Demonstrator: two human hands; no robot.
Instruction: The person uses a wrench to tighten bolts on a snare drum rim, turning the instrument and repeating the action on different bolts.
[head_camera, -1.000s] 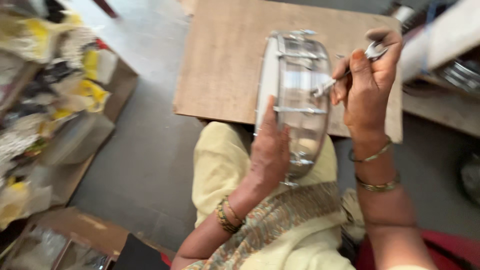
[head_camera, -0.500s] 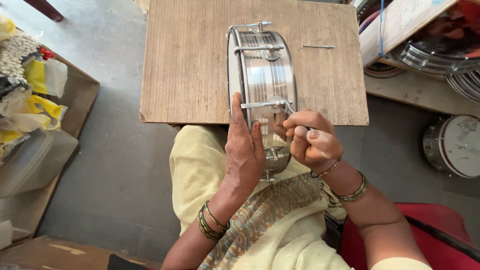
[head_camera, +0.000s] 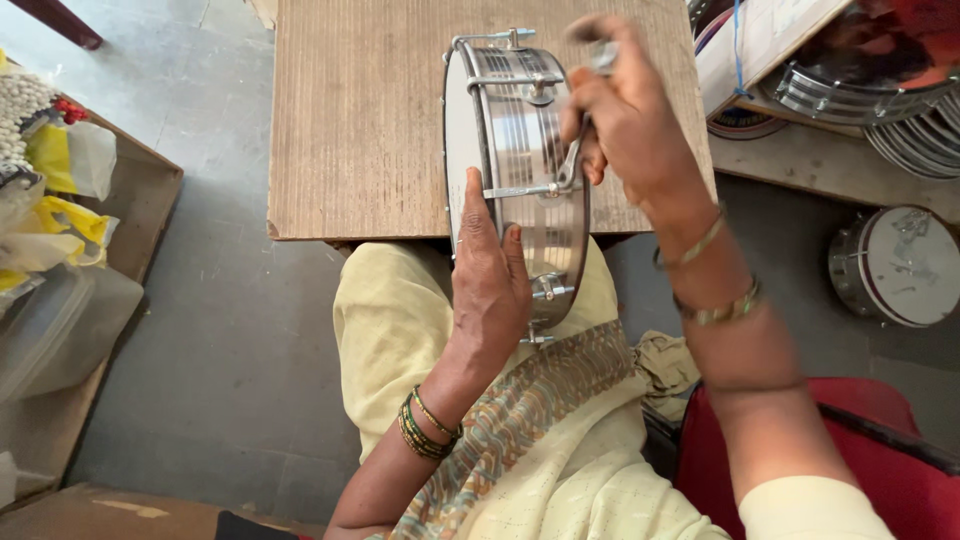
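Here the small metal drum (head_camera: 520, 170) stands on edge at the desk's (head_camera: 360, 120) near side. The left hand (head_camera: 490, 275) clasps its rim to steady it. The right hand's (head_camera: 625, 120) grip is closed on a slim metal tool (head_camera: 575, 165) at a side lug.

So it's a small shiny metal drum (head_camera: 520, 180), stood up on its edge with the white drumhead facing left. The chrome shell has ribbed bands running round it and thin tension rods with lugs crossing from rim to rim. Its lower edge sits in the person's lap, upper half leaning over the worktop (head_camera: 360, 120) edge. There's also a little metal wrench (head_camera: 575, 165), hooked onto one of the rods on the shell's right side.
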